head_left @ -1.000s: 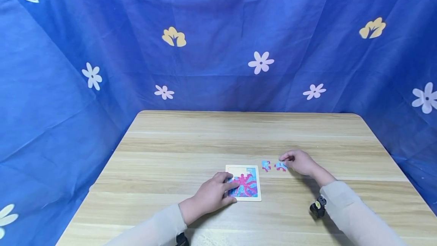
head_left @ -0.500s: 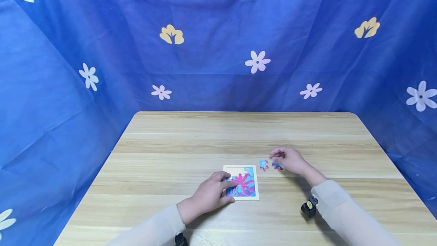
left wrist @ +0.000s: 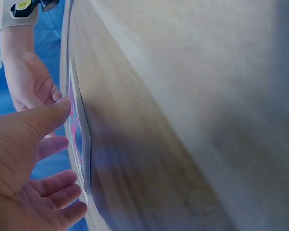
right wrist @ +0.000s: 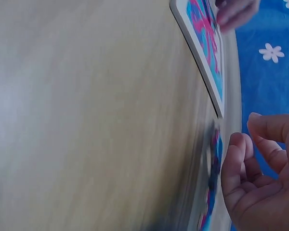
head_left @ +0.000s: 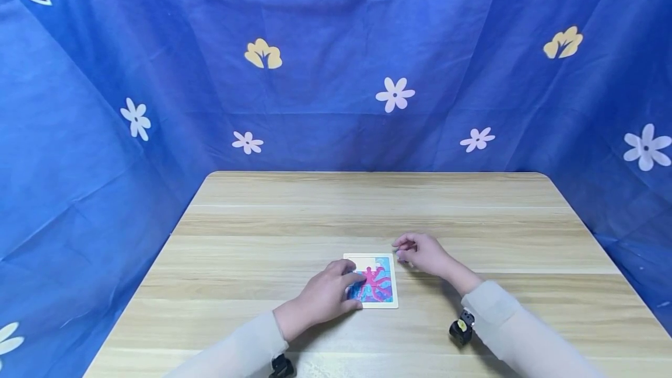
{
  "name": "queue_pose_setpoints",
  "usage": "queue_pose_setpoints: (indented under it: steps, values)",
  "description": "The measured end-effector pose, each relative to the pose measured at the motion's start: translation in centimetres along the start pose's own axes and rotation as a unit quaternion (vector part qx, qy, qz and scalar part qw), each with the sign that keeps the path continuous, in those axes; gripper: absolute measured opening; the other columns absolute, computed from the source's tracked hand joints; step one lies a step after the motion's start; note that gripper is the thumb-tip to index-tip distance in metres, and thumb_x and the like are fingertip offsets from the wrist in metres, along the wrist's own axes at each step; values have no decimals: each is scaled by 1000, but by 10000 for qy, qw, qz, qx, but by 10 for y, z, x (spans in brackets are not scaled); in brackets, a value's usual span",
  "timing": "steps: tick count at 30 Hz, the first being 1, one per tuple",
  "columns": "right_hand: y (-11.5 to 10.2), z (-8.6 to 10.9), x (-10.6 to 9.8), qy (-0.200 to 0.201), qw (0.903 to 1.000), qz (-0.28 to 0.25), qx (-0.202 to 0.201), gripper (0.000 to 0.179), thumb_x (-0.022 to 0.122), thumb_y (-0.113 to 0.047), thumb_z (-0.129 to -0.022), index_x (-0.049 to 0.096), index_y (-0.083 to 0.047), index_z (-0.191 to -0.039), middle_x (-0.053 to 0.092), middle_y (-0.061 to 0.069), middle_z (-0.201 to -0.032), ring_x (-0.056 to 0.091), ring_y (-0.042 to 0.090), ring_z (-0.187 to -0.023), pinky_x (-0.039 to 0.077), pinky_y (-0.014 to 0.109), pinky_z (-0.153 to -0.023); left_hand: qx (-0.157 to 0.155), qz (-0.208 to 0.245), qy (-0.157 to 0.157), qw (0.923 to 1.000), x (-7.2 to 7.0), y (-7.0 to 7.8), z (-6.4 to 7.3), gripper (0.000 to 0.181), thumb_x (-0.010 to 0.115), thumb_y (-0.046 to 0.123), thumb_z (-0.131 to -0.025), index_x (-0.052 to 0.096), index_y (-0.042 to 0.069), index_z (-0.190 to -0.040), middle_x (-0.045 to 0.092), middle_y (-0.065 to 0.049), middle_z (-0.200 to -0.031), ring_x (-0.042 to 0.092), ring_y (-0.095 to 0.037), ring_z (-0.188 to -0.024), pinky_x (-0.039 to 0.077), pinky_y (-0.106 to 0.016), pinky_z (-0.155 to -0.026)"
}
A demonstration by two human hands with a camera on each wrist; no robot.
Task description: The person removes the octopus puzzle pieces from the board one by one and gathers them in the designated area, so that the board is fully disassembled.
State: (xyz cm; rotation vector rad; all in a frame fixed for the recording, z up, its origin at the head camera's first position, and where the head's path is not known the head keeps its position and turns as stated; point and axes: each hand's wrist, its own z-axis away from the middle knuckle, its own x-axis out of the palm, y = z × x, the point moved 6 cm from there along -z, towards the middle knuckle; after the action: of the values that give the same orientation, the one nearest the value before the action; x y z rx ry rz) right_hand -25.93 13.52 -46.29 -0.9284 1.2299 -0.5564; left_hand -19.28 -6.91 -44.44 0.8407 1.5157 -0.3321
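Some blurred puzzle pieces show just beside your right hand, whose grip I can't read; your left hand, grip wide, reaches over the puzzle board.

- Head view: bright, fairly even light; cloth lighter at left, darker toward right edge.
- Pale glare on table, bottom center.
- Soft shadows under left hand and right sleeve.
- Mostly sharp; puzzle detail small.
- Left wrist: hazy, table soft, pale streak and dark patches; fingers clearer.
- Right wrist: dimmer, whitish glare left edge, dark shadow bottom center; loose pieces smeared, left hand blurred at top.
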Motion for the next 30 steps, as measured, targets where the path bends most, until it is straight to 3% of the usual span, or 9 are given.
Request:
queue_pose_setpoints:
  steps: [4, 13, 21, 30]
  values:
    - [-6, 0, 11, -214, 9997, 36, -77, 17, 65, -4, -88, 66, -1, -104, 63, 2, -86, 58, 15, -71, 51, 26, -59, 149, -19, 11, 9999, -1, 5, -2, 53, 78, 36, -77, 66, 10, -121, 56, -15, -121, 55, -29, -110, 50, -40, -88]
    - [-16, 0, 29, -597, 9980, 148, -123, 15, 64, -2, -87, 66, -4, -101, 59, -1, -80, 55, 12, -64, 47, 24, -55, 282, -61, -310, 9991, 6, 10, -3, 56, 75, 37, -81, 62, 10, -127, 53, -15, -128, 52, -27, -117, 46, -36, -95]
    - [-22, 3, 35, -877, 9932, 706, -295, 16, 64, -2, -86, 69, -9, -99, 54, -6, -78, 49, 10, -69, 43, 22, -61, 380, -291, -271, 9985, 12, 11, -3, 56, 73, 39, -83, 61, 10, -128, 53, -13, -126, 52, -25, -116, 48, -33, -92]
    - [-25, 1, 38, -952, 9910, 880, -339, 13, 64, -2, -86, 70, -9, -95, 49, -7, -70, 45, 9, -64, 40, 24, -63, 445, -493, -353, 9972, 15, 12, -3, 55, 71, 39, -84, 59, 11, -131, 53, -12, -125, 52, -23, -113, 49, -33, -90]
